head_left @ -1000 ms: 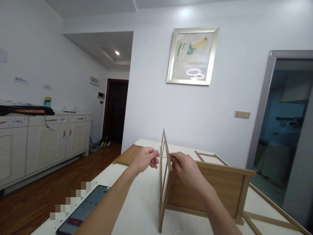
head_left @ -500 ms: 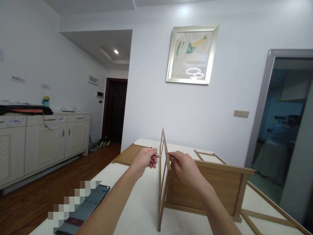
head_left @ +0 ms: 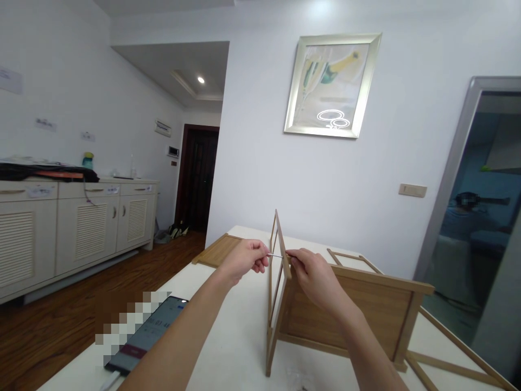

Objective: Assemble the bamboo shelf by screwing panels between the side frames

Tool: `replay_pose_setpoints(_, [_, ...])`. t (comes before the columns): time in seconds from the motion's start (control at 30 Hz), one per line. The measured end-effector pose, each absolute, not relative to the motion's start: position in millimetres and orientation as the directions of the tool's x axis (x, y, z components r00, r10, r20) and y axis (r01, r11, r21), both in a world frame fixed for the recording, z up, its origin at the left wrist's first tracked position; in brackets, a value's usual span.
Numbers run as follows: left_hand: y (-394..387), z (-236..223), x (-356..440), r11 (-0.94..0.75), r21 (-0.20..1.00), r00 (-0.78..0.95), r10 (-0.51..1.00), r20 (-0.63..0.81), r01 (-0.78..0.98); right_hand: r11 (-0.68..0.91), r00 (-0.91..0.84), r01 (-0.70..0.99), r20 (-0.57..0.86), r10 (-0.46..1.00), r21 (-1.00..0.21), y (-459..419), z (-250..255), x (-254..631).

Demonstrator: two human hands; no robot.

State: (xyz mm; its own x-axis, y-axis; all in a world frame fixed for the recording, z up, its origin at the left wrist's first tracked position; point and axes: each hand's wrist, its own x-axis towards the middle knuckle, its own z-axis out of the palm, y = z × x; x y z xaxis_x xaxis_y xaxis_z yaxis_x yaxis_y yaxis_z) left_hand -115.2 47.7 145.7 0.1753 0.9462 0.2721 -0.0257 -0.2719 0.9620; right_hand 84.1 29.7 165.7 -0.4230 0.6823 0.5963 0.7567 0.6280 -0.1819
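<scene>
My left hand [head_left: 248, 258] is closed in a pinch on a thin metal rod, seemingly a hex key [head_left: 277, 255], whose far end meets the upright wooden frame [head_left: 280, 304]. On the frame's other side, my right hand [head_left: 311, 269] has its fingers closed round the corner where the frame joins a wooden panel [head_left: 350, 309]. That panel stands on its long edge on the white table [head_left: 228, 331]. My right fingers partly cover the joint.
Another wooden panel [head_left: 217, 250] lies flat at the table's far left. Slim wooden frames [head_left: 451, 364] lie on the right. A phone [head_left: 150, 331] with a cable rests at the near left. A small clear bag [head_left: 299, 377] sits near the front edge.
The view has shifted slightly, so the scene sits a little further right. Both hands keep their places at the frame's joint, with the rod still between left fingers and frame.
</scene>
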Motion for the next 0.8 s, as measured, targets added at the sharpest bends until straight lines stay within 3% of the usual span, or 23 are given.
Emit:
replay_pose_setpoints(0.2, [48, 144, -114, -0.25, 0.966, 0.129, 0.962, 0.24, 0.067, 0.644, -0.435, 0.745, 0.605, 0.666, -0.173, 32, 164, 85])
replay_pose_setpoints(0.37, [54, 138, -101, -0.309, 0.941, -0.081, 0.943, 0.322, 0.141, 0.663, -0.454, 0.734, 0.622, 0.638, -0.144, 32, 163, 83])
replay_pose_setpoints(0.8, [45, 130, -93, -0.375, 0.828, -0.321, 0.792, 0.52, 0.417, 0.709, -0.548, 0.692, 0.739, 0.393, 0.137, 38, 142, 89])
